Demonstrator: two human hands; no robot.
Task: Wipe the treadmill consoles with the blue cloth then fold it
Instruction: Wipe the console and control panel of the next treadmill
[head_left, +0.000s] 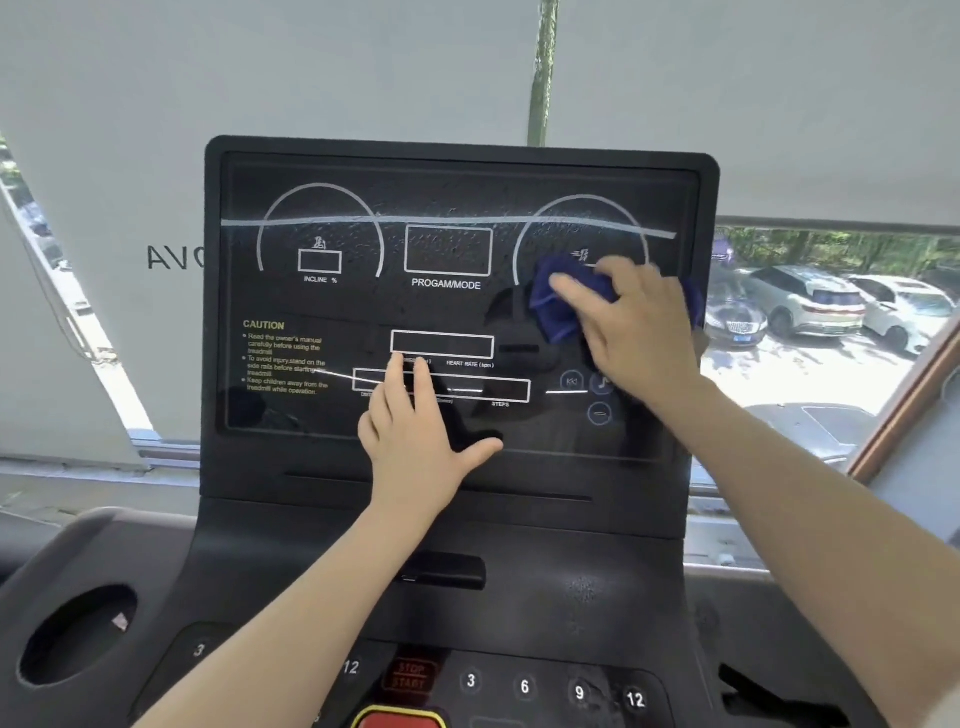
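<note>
A black treadmill console (332, 312) with white dial outlines and a yellow CAUTION label stands upright in front of me. My right hand (636, 327) presses a crumpled blue cloth (558, 306) flat against the right dial area of the screen, fingers spread and straight over it. The cloth shows to the left of the fingers, and a bit shows past the hand at the screen's right edge. My left hand (415, 431) rests flat on the lower middle of the screen, fingers straight, thumb out to the right. It holds nothing.
Below the screen lies the button deck with speed numbers, a STOP/START label (410, 675) and a red button (397, 719). A cup holder (78, 634) is at lower left. White blinds hang behind; a window at right shows parked cars (810, 306).
</note>
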